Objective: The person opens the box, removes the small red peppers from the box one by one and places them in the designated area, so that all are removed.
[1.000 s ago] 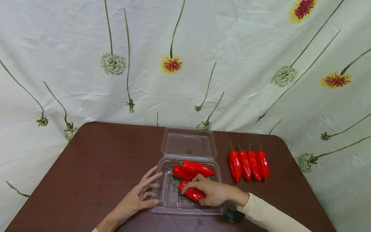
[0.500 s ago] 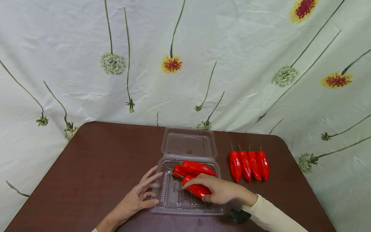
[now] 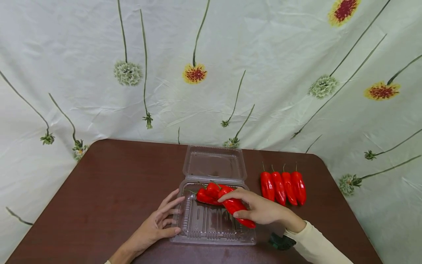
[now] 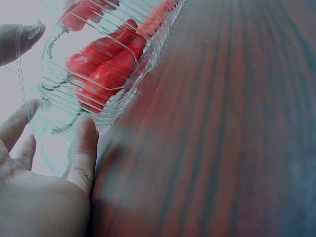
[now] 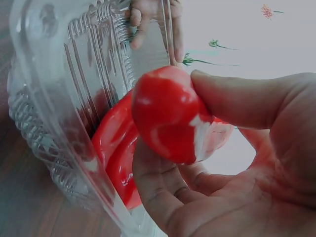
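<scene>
In the head view, a clear plastic clamshell box lies with its lid folded back. Two red peppers rest side by side toward the back of its tray. My right hand holds another red pepper between thumb and fingers, raised and slanting over the tray's right half. In the right wrist view the held pepper hides part of the peppers behind it. My left hand has its fingers spread against the box's left wall; through that wall, the left wrist view shows red peppers.
To the right of the box, several red peppers lie in a row, stems toward the back. The open lid extends behind the tray. A flowered cloth hangs along the far edge of the brown table.
My right hand has lifted the pepper off the tray floor and carried it rightward, its tip now at the tray's right wall. The left hand has stayed in place.
</scene>
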Action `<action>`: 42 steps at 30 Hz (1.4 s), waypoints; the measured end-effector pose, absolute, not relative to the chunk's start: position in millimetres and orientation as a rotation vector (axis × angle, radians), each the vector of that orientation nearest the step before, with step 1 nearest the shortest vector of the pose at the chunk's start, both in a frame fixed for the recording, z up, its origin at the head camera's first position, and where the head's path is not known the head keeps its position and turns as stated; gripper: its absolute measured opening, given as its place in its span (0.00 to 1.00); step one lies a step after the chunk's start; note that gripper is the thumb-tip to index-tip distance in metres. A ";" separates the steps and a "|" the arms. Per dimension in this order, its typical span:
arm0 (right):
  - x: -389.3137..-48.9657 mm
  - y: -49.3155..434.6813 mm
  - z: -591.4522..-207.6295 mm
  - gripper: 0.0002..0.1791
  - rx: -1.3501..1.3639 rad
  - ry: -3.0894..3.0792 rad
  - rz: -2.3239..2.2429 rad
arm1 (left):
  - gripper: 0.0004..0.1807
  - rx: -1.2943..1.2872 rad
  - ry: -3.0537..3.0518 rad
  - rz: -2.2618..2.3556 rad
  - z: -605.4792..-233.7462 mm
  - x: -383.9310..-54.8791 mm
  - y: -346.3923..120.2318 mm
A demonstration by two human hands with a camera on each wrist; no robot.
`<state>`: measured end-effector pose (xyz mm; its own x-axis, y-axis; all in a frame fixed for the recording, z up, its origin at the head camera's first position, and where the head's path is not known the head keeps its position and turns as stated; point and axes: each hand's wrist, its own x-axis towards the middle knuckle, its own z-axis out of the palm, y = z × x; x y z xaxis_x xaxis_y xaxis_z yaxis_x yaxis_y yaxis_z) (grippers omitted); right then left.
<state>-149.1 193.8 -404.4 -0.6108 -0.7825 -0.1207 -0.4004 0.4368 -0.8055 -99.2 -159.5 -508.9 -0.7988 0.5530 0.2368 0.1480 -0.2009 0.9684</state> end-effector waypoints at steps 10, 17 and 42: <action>-150.5 208.3 -403.4 0.28 -1.005 2.221 -1.087 | 0.43 0.841 1.770 2.093 -509.4 -99.2 -159.1; -149.1 218.3 -403.0 0.30 -0.905 2.231 -1.162 | 0.43 0.836 1.763 2.094 -508.5 -98.8 -158.8; -124.0 265.3 -411.0 0.32 -0.730 2.411 -1.266 | 0.43 0.814 1.765 2.110 -507.9 -99.3 -156.5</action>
